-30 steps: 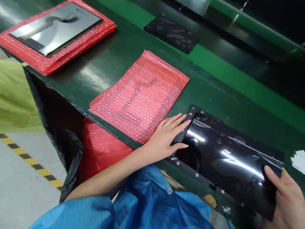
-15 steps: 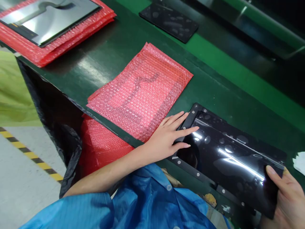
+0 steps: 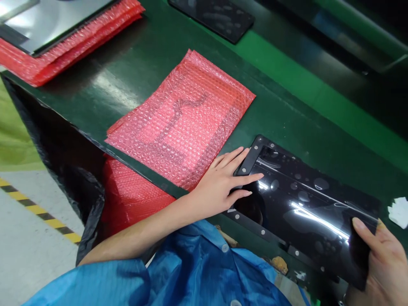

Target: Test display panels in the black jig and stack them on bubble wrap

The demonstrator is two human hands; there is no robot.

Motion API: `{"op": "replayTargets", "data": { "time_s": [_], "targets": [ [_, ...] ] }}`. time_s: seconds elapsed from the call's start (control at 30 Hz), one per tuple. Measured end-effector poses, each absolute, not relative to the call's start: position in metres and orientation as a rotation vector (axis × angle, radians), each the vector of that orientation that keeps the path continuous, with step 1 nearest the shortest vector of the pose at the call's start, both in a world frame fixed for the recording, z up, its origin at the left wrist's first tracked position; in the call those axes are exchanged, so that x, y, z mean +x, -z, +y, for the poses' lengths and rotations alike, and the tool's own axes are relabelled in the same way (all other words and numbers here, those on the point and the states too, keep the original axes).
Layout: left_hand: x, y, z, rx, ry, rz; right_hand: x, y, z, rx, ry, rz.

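A flat black frame (image 3: 253, 158) with pale round dots along its borders lies at the table's near edge. Over it stretches a glossy black sheet (image 3: 306, 212), slightly curved, with bubble-like marks and bright light reflections. My left hand (image 3: 223, 180) rests on the left end with its fingers spread, touching the frame and the sheet's edge. At the other end, my right hand (image 3: 382, 255) pinches the sheet between the thumb on top and fingers mostly hidden beneath. Left of the frame, close to my left hand, lies a red bubble-wrap bag (image 3: 181, 123) with a flat item showing through.
A silver-backed panel (image 3: 54, 21) lies on red bubble wrap (image 3: 92, 49) at the far left. Another black panel (image 3: 213, 17) sits at the back. More red bubble wrap (image 3: 134, 191) fills a black-lined opening (image 3: 86, 178) below the table edge. White crumpled paper (image 3: 399, 212) is at right.
The view has shifted slightly, so the table things appear a little further left and up. Both hands keep the same places on the black sheet and frame.
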State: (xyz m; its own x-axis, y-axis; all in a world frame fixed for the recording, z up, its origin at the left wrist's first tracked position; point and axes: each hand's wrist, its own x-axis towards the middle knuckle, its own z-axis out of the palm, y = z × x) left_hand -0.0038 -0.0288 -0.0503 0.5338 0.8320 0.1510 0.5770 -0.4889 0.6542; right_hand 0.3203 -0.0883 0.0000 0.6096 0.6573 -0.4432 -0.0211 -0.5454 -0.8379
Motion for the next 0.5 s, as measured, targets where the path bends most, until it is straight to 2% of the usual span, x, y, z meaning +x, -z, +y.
{"op": "replayTargets", "data": {
  "time_s": [0.33,0.5],
  "targets": [
    [-0.001,0.049,-0.03,2.271,-0.621,1.157,0.318,0.0,-0.089,-2.042,-1.012,-0.546],
    [0.001,0.048,-0.031,2.274,-0.603,1.174,0.336,0.001,-0.09,-2.232,-0.897,-0.966]
  ]
}}
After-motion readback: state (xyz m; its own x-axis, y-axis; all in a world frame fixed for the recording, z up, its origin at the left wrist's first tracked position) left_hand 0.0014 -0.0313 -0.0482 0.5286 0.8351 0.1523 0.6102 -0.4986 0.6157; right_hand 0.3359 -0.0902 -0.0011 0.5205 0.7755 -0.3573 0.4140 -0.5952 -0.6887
